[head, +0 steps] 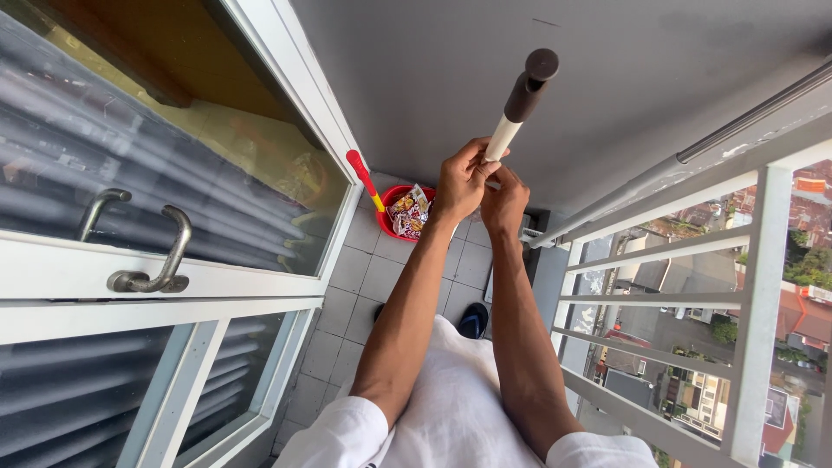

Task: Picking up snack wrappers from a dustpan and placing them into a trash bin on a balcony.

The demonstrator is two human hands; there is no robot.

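While both arms were raised over the tiled balcony floor [364, 269], the left hand [458, 186] and right hand [503, 201] met at the lower end of a white pole [503, 139]. The left grip was closed around the shaft, thumb and fingers wrapped; the right grip pinched narrowly at the same point, just below it, the two hands touching. The pole stood tilted, its dark brown handle sleeve [524, 94] and rounded cap uppermost against the grey wall.

Judged from this hold, the step would go best with one hand steadying the shaft while the other worked the joint, with the pole kept away from the railing [754, 286].

The shaft appeared smooth and rigid, the sleeve matt and probably rubbery. A red bucket [394, 212] holding printed packets stood at the far end of the floor beside a red-and-yellow handle [364, 178]. A glazed sliding door with a curved metal door handle [165, 260] bordered the left edge.
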